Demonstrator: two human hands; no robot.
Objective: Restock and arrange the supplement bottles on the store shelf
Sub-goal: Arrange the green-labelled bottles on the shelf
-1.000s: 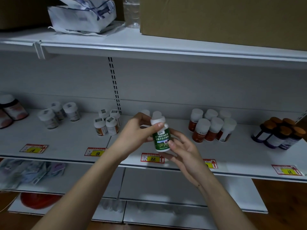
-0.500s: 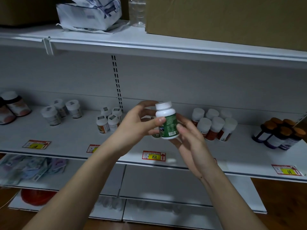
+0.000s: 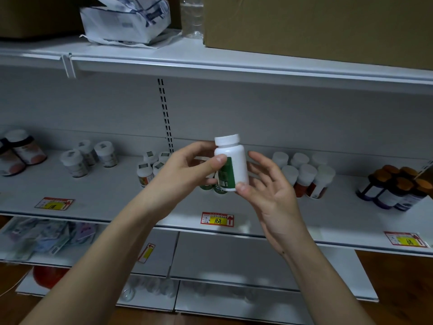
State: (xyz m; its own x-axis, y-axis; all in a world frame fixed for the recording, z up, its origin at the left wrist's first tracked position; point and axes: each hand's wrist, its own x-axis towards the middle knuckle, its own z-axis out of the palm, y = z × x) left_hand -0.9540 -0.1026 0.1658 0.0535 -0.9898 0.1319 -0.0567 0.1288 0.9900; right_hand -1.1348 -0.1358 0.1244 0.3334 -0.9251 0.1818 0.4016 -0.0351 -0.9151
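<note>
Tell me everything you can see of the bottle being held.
The bottle is white, plastic-looking, with a white screw cap on and a green label turned mostly leftward. It is held nearly upright in front of the middle shelf. The left hand pinches its side; the right hand's thumb presses its lower edge.

The bottle [image 3: 230, 164] is white with a white cap and a green label. The shelf [image 3: 110, 193] is pale grey-white. Price tags [image 3: 217, 218] are red with yellow panels. Bottles at right [image 3: 398, 186] have orange-brown caps and what looks like dark purple bodies. The box [image 3: 316, 26] is plain brown cardboard.
</note>
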